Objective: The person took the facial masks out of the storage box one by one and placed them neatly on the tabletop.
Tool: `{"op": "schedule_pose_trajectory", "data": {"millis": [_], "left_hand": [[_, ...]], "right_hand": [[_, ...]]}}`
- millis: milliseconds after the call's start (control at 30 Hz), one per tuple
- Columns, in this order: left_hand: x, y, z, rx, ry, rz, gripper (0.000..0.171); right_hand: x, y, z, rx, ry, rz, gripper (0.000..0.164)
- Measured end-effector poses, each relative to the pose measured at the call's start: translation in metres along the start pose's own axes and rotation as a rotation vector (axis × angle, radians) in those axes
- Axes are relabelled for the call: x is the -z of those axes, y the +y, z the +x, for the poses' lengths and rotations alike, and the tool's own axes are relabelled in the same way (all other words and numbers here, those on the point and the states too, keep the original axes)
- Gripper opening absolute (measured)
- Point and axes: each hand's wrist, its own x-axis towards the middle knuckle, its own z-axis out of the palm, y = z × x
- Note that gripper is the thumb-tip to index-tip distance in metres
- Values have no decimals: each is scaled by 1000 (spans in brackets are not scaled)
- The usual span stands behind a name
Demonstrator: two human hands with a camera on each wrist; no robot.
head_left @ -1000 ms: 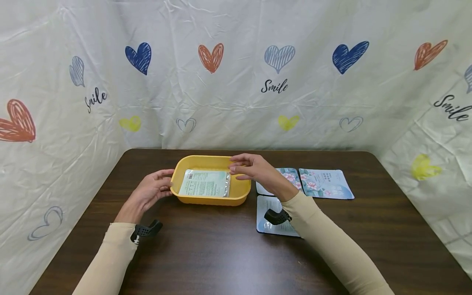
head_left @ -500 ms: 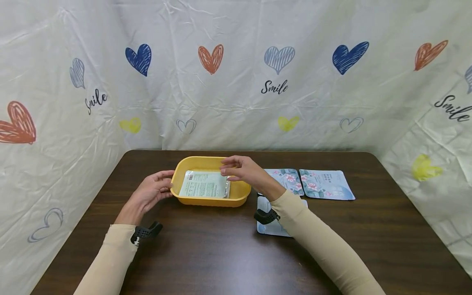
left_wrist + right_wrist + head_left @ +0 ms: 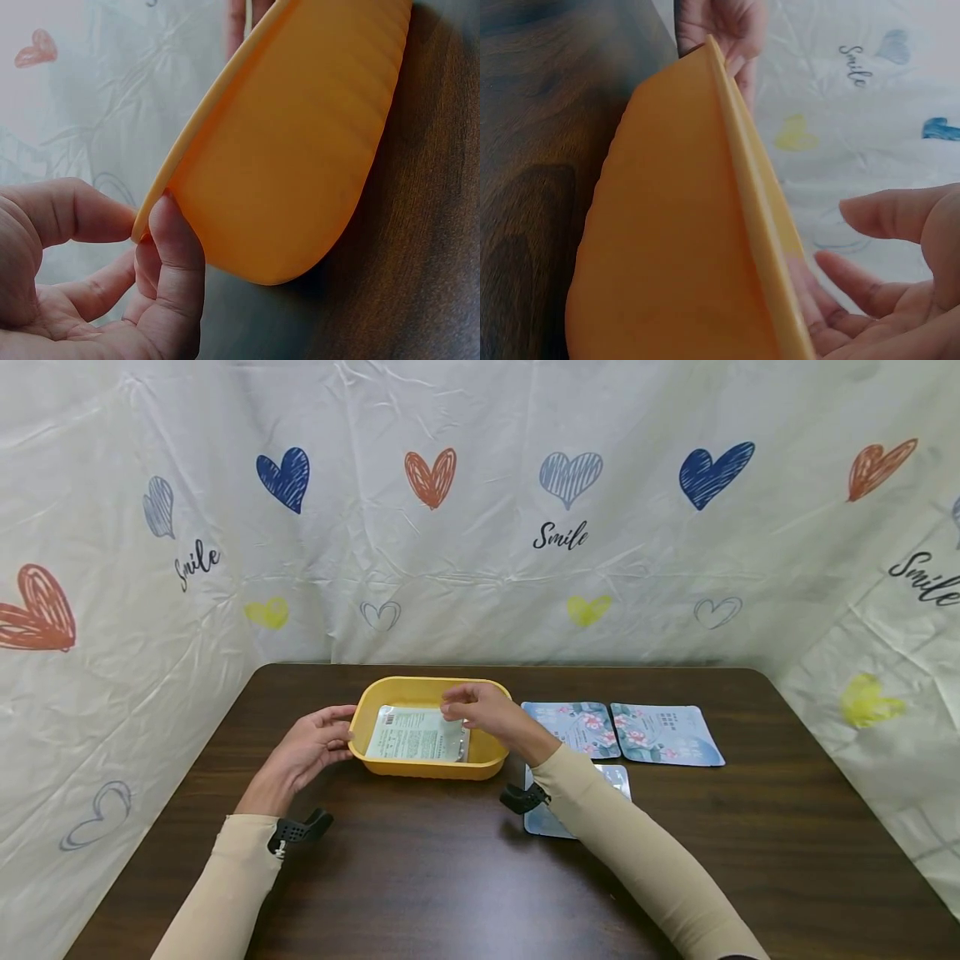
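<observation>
Packet [image 3: 412, 735] in the tray [image 3: 427, 771], three pouches [image 3: 671, 737] right of it.

A creased white sheet [image 3: 480, 627] with coloured hearts [image 3: 283, 481] and "Smile" lettering [image 3: 561, 536] filled the frame's upper half; below, a dark wood-grain table [image 3: 405, 835] caught a pale sheen [image 3: 472, 906] at bottom centre.

There are two hands [image 3: 309, 747] [image 3: 491, 713], one yellow tray [image 3: 427, 770], three blue packets [image 3: 573, 731] [image 3: 667, 735] [image 3: 545, 823] and at least one green packet [image 3: 412, 733].

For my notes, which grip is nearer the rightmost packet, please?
Right: the right grip is at the tray, left of the packet; the left grip, farther left, pinches the tray's rim.
</observation>
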Motion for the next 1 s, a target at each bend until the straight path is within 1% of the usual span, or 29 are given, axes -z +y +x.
{"op": "schedule_pose_trajectory", "data": {"millis": [133,267,467,567,633,800,900,1000], "left_hand": [[0,0,0,1,3,3,56],[-1,-1,0,-2,1,-3,56],[-1,-2,0,-5,-2,-6,56],[-1,-3,0,-6,1,2,56],[-1,-3,0,-4,3,4,56],[0,-2,0,0,4,-8,55],[0,-2,0,0,2,-10,55],[0,-1,0,0,4,-13,55]], "right_hand": [[-4,2,2,-44,-13,-27,43],[-6,4,4,-86,-21,-19,39],[-10,6,5,-103,-1,-15,38],[-12,6,4,-106,36,14,37],[-14,5,1,-99,78,35,36],[-19,4,-4,-47,181,130,35],[-21,3,-7,-15,210,196,36],[-22,3,-8,-2,221,212,40]]}}
